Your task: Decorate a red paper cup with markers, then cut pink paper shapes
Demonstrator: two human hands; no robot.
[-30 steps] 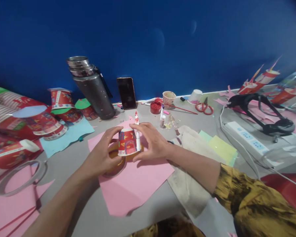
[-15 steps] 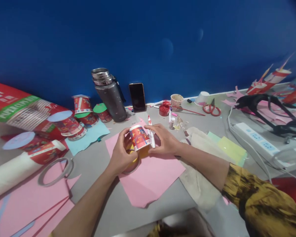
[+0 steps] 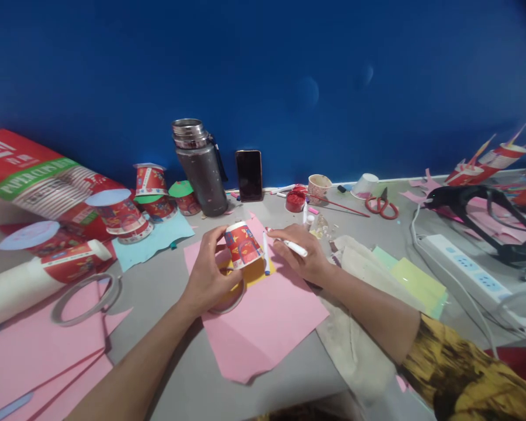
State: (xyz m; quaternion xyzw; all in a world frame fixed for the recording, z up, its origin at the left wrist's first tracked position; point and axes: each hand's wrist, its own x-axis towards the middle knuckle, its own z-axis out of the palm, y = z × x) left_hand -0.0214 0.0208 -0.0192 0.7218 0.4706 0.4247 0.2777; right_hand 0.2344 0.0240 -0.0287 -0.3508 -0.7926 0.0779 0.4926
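A small red patterned paper cup (image 3: 244,244) is held tilted in my left hand (image 3: 208,272), its white rims facing up and down. My right hand (image 3: 301,254) is closed around a white marker (image 3: 295,247), to the right of the cup and apart from it. Between the hands, a white marker with a blue end (image 3: 266,254) lies on the pink paper (image 3: 267,324). Under the cup are a piece of yellow paper (image 3: 258,273) and a tape ring (image 3: 233,304), partly hidden by my left hand.
At the back stand a dark flask (image 3: 201,175) and a phone (image 3: 249,175). Covered cups (image 3: 118,216) and a paper cup bag (image 3: 48,181) are left. Scissors (image 3: 382,204), a cloth (image 3: 355,316), a power strip (image 3: 467,272) and black straps (image 3: 464,204) lie right.
My right hand has drawn away from the cup, and the marker in it now lies tilted across the fingers. The blue-ended marker now shows separately on the paper. The whole view has shifted slightly.
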